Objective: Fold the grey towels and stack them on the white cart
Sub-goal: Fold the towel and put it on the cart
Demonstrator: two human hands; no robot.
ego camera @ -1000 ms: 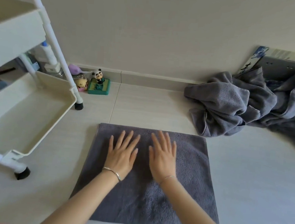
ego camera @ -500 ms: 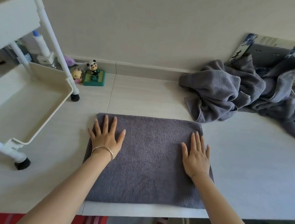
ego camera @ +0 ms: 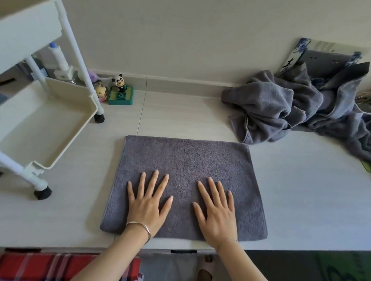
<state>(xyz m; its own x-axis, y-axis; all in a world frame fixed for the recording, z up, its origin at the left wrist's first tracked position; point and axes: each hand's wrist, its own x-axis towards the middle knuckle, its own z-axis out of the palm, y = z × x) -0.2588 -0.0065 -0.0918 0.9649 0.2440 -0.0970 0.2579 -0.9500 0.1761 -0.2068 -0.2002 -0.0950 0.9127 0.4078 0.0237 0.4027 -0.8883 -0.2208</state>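
Zero towels are sitting on the white cart (ego camera: 35,125) at 9 o'clock so far; its visible trays are showing nothing grey. One folded grey towel (ego camera: 186,169) is lying flat at centre, with the left hand (ego camera: 146,200) and right hand (ego camera: 216,210) pressing on its near half, fingers straight and spread, gripping nothing. Looks like smoothing is finishing and carrying is pending, while the unfolded pile (ego camera: 306,110) at 2 o'clock is waiting.

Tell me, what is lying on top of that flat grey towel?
Two open hands, the left hand and right hand, press flat on the folded grey terry towel. Whatever lies under it on the pale tabletop is covered.
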